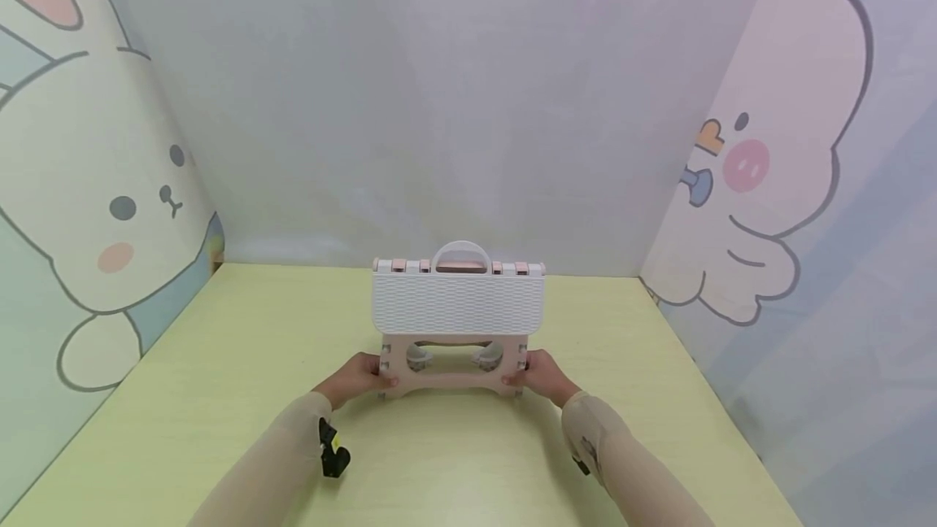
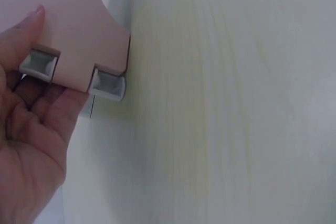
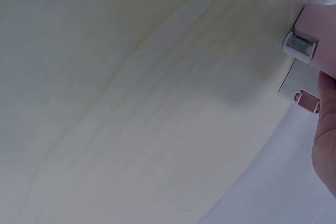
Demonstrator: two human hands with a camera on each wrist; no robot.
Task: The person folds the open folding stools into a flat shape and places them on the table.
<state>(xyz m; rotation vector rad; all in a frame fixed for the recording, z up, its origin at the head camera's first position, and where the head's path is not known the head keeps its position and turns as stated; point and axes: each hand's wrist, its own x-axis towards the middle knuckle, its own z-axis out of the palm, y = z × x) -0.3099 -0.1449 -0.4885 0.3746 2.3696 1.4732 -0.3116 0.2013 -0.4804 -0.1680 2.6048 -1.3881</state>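
Note:
A white and pale pink folding stool (image 1: 457, 303) is upright at the middle of the table, its curved white handle (image 1: 461, 247) on top. Below its woven-pattern white panel is a pink leg panel (image 1: 454, 381) with cut-outs. My left hand (image 1: 357, 379) grips the left edge of that panel; in the left wrist view the thumb lies on the pink face (image 2: 79, 40) and the fingers go behind it, beside grey hinge pieces. The opposite edge is held by my right hand (image 1: 545, 376), thumb in front. Only part of this hand (image 3: 326, 140) shows in the right wrist view.
The pale yellow wood-grain table (image 1: 256, 324) reaches back to a grey-white curtain (image 1: 439, 104). Side curtains carry a printed rabbit (image 1: 110, 169) on the left and a printed duck (image 1: 791, 137) on the right. A black fitting (image 1: 333, 450) is at the left sleeve.

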